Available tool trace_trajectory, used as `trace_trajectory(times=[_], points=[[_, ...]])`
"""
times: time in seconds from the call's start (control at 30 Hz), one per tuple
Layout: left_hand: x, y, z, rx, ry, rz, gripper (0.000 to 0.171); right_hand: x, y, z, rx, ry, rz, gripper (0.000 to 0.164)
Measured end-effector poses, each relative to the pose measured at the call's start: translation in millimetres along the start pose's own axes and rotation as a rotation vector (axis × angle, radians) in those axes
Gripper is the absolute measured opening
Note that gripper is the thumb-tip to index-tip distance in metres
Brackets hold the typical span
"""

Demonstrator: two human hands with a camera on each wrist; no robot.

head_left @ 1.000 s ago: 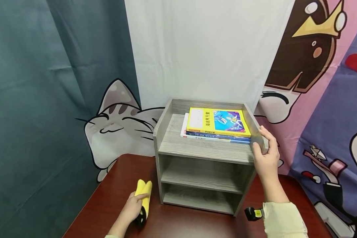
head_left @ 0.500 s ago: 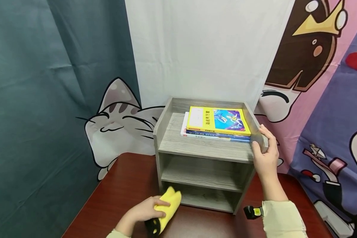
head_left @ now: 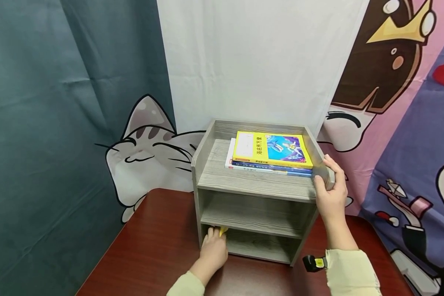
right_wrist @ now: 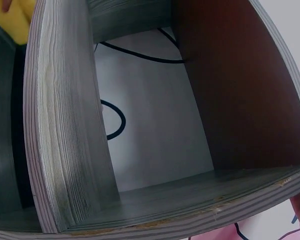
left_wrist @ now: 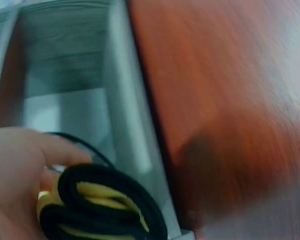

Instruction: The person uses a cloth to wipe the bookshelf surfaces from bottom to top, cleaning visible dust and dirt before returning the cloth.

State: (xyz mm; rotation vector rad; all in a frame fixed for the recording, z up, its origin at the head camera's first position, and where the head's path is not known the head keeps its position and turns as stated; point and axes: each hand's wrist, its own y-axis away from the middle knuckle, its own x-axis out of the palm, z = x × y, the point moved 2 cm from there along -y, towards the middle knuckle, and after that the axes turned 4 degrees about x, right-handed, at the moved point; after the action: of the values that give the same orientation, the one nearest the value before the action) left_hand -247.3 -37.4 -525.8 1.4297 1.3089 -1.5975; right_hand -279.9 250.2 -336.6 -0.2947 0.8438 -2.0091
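At the lowest compartment [head_left: 260, 248], the left hand [head_left: 213, 250] grips folded yellow, black-rimmed fabric [left_wrist: 104, 214]; the right hand [head_left: 331, 193] holds the shelf [head_left: 253, 187].

Dead ahead at twelve I've got the shelf [head_left: 251, 213] on the table [head_left: 144, 246], curtain [head_left: 259, 61] behind. Books [head_left: 271, 150] lie stacked on its top tier [head_left: 251, 183], towards three o'clock. Right hand [head_left: 331, 193] on its three o'clock side; left hand [head_left: 213, 250] at seven, with the cloth [left_wrist: 102, 212] at the mouth of the bottom compartment [head_left: 259, 245].

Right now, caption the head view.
Left hand holds yellow cloth at the bottom compartment of the gray bookshelf; right hand grips its side panel near stacked books.
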Motion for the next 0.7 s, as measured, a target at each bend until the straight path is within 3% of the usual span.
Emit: trace_trajectory(times=[0.1, 0.2, 0.27, 0.43, 0.6, 0.7], points=[[10.9, -4.4, -5.1, -0.016, -0.198, 0.027, 0.018, 0, 0, 0, 0.002, -0.001, 0.003, 0.044], [21.1, -9.4, -6.3, -0.053, -0.272, 0.045, 0.01, -1, 0, 1, -0.006, -0.003, 0.0, 0.044], [27.1, -13.9, -6.5, -0.085, -0.26, 0.077, 0.013, -1, 0, 1, -0.013, -0.002, -0.003, 0.044], [30.6, -30.5, -8.4, -0.203, -0.122, 0.171, 0.029, -1, -1, 1, -0.037, -0.001, -0.004, 0.044], [33.4, -42.0, -6.9, -0.263, -0.102, 0.227, 0.024, -2, -1, 1, -0.033, 0.005, 0.002, 0.044], [47.3, -37.7, 0.4, -0.242, -0.139, 0.162, 0.034, -2, 0, 2, -0.028, 0.012, 0.008, 0.044]])
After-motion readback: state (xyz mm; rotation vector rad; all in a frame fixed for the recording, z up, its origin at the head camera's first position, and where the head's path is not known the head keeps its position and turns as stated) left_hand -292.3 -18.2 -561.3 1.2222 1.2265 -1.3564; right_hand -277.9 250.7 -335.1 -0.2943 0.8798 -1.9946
